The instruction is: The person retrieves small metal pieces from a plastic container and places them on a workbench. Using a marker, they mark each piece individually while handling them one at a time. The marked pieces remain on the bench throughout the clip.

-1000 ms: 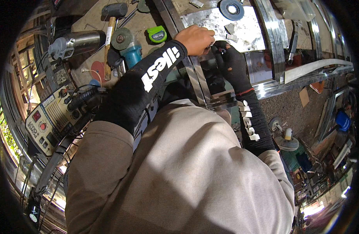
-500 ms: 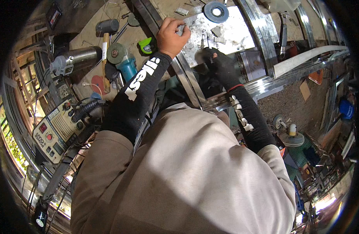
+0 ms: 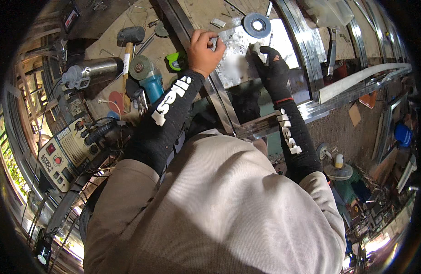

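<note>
A shiny metal sheet (image 3: 226, 55) lies on the workbench within a frame of steel square tubing (image 3: 224, 100). My bare left hand (image 3: 205, 52) rests at the sheet's left edge beside the tubing, fingers loosely curled, with a gap between thumb and index finger. My right hand (image 3: 272, 71), in a dark glove with bare fingertips, is over the sheet's right part. Its fingers close on small grey metal pieces (image 3: 257, 51); the fingers partly hide them. Just beyond sits a round grey flap disc (image 3: 257, 25), on the sheet's far edge.
Left of my left hand are a green tape measure (image 3: 175, 61), a teal angle grinder (image 3: 152, 86), a mallet (image 3: 130, 36) and a metal flask (image 3: 98, 71). A welding machine (image 3: 64, 153) stands farther left. Pliers (image 3: 332, 52) and a bent pale strip (image 3: 356, 80) lie right.
My right hand has moved farther over the sheet and now has the small metal pieces, which lay loose before. My left hand stays at the sheet's left edge. The whole view has shifted slightly.
</note>
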